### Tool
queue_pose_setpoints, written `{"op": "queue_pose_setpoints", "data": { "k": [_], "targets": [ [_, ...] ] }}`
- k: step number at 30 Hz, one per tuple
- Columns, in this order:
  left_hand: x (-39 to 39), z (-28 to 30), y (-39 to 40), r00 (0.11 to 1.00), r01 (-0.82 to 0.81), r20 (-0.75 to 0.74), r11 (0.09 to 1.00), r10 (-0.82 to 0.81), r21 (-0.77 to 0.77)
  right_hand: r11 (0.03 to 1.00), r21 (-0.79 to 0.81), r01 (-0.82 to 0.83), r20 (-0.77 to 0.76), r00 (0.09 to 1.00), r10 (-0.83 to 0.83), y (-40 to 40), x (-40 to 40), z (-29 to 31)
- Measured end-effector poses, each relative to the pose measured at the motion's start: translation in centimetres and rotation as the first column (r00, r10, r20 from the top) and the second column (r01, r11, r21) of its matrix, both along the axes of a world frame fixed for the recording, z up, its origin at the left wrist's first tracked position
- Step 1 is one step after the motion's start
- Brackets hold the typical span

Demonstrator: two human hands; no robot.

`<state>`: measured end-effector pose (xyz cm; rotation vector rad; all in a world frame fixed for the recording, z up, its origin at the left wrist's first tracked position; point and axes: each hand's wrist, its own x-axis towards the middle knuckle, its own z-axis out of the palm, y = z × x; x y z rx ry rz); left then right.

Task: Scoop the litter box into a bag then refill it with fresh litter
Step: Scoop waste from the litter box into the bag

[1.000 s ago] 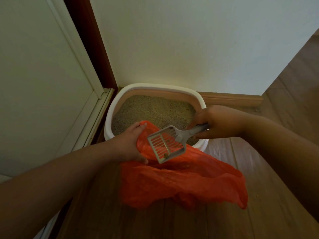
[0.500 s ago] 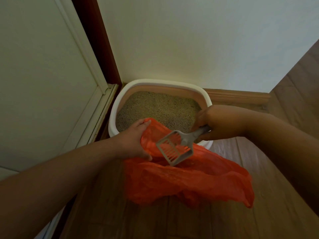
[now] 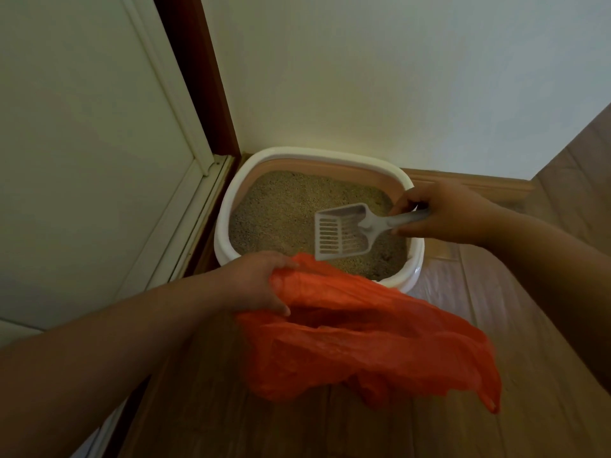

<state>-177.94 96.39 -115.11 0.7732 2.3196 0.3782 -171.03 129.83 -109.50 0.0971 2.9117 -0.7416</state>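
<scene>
Right hand [image 3: 439,211] gripping grey slotted plastic scoop [image 3: 344,231] has swung back from crumpled orange plastic bag [image 3: 363,338], pinched by left hand [image 3: 254,285], over white litter box [image 3: 405,180]: next scoop likely.

I counted one litter box [image 3: 405,180], a white tub with a tan inner wall, and it held one bed of litter [image 3: 281,213]. I counted one scoop [image 3: 344,231], grey and slotted, and I saw nothing lying in its pan. I counted one bag [image 3: 363,342], orange plastic. I counted two hands: one left hand [image 3: 258,285] and one right hand [image 3: 443,211]. I counted one door [image 3: 82,143], one dark wooden door frame [image 3: 198,71], one wall [image 3: 396,77], one skirting board [image 3: 469,183] and one wooden floor [image 3: 496,292].
</scene>
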Motion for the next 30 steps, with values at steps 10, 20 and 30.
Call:
{"op": "queue_pose_setpoints", "data": {
  "k": [10,20,30],
  "targets": [
    [0.6,-0.7,1.0,0.984,0.038,0.168,0.993,-0.057,0.113,0.948,0.315,-0.050,0.147,0.989,0.003,-2.8,-5.0,0.6],
    [-0.7,-1.2,2.1,0.996,0.071,0.048,0.987,-0.078,0.141,0.904,0.382,-0.192,0.314,0.947,0.068,4.0,-7.4,-1.9],
    [0.6,-0.9,3.6,0.998,0.054,0.005,0.984,-0.055,0.168,0.671,0.580,-0.461,0.362,0.884,0.295,6.6,-11.1,-1.8]
  ]
}}
